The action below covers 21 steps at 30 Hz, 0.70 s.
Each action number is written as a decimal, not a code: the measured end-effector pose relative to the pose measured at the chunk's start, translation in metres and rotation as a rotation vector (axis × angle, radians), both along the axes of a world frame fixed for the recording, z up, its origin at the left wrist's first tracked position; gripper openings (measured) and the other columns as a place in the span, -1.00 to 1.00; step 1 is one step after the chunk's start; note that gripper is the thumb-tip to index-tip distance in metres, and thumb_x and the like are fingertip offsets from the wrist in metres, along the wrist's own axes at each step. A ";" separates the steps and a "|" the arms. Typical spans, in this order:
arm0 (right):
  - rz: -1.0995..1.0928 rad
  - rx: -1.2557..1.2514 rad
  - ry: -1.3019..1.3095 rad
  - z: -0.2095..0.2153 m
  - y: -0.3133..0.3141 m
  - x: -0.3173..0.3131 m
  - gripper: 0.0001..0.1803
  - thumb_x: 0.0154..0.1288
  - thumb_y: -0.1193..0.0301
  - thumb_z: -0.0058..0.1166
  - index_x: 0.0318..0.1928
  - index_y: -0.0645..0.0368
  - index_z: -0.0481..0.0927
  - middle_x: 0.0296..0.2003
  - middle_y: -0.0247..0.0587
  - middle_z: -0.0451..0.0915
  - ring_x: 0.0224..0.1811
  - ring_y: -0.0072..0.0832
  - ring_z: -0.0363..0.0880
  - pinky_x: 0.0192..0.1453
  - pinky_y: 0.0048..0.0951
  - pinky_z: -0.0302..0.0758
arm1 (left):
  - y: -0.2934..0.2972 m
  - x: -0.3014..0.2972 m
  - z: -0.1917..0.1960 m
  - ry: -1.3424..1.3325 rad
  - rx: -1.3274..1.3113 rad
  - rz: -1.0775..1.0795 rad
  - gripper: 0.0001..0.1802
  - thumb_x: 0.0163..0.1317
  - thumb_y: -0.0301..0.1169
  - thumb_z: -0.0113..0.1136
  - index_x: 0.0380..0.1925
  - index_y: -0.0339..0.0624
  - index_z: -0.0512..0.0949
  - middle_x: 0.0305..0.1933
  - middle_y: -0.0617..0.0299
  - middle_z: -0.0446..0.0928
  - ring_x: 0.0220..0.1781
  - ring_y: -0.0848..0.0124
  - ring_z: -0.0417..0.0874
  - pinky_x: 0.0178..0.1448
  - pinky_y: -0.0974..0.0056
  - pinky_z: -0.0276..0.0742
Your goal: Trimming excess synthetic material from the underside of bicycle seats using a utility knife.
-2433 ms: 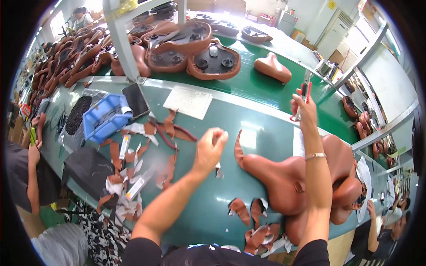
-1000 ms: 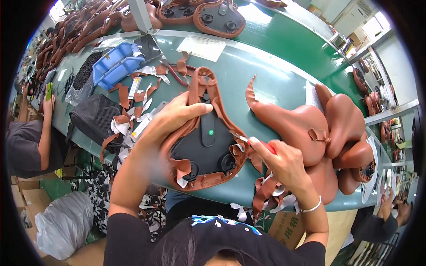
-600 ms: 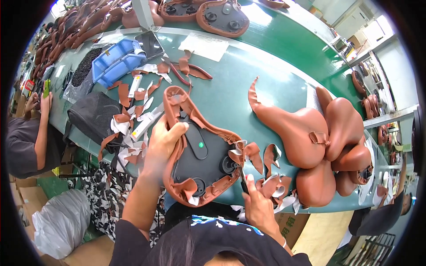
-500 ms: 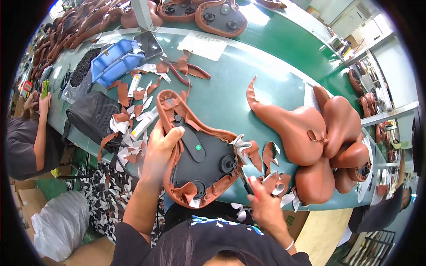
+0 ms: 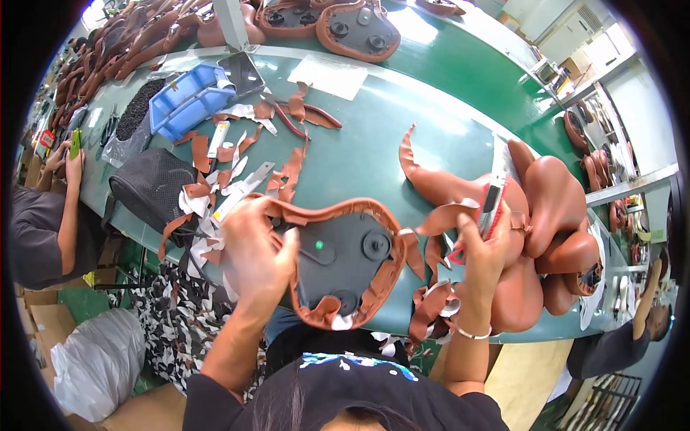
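Beside a blue bin (image 5: 171,123), a clear bag (image 5: 128,151) holds black bits (image 5: 138,109); hands (image 5: 260,248) (image 5: 484,246) grip saddle (image 5: 346,262) (left), knife (image 5: 492,200) (right)

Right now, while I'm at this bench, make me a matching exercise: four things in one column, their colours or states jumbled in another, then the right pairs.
Column one
1. Left hand
2. Right hand
3. Bin
4. Mesh-textured bag

Column two
A. Black
B. Holding a utility knife
C. Blue
D. Gripping an upturned saddle

Pairs: 1-D, 2-B, 3-C, 4-A
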State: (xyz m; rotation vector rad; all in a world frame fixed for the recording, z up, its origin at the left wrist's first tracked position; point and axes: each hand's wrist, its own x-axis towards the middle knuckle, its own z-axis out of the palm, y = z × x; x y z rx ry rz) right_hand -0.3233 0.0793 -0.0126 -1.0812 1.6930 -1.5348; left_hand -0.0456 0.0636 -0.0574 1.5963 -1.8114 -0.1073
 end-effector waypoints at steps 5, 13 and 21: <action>0.562 -0.078 0.488 0.018 0.026 0.055 -0.39 0.12 0.40 0.29 0.16 0.24 0.35 -0.06 -0.08 0.58 -0.19 -0.34 0.65 -0.15 -0.52 0.51 | -0.033 -0.065 0.030 0.003 0.084 -0.781 -0.61 -0.08 -0.24 0.31 -0.23 -0.15 0.50 -0.19 0.15 0.52 -0.08 0.15 0.49 -0.01 0.08 0.28; 0.589 -0.040 0.841 -0.011 0.043 -0.013 -0.41 0.17 0.55 0.15 0.25 0.01 0.39 -0.17 0.02 0.64 -0.44 -0.27 0.66 -0.41 -0.40 0.58 | -0.046 -0.068 0.011 0.306 0.212 -0.821 -0.71 0.27 -0.28 0.08 -0.55 -0.21 0.43 -0.63 0.19 0.34 -0.48 0.34 0.37 -0.27 0.27 0.29; 0.503 0.249 1.220 -0.003 0.072 0.021 -0.36 0.14 0.41 0.20 0.28 -0.10 0.39 -0.61 -0.21 0.47 -0.69 -0.29 0.44 -0.63 -0.30 0.32 | -0.046 -0.064 0.032 1.116 0.823 -0.612 -0.68 0.30 -0.34 0.04 -0.66 -0.12 0.38 -0.59 0.48 0.27 -0.52 0.69 0.21 -0.44 0.47 0.07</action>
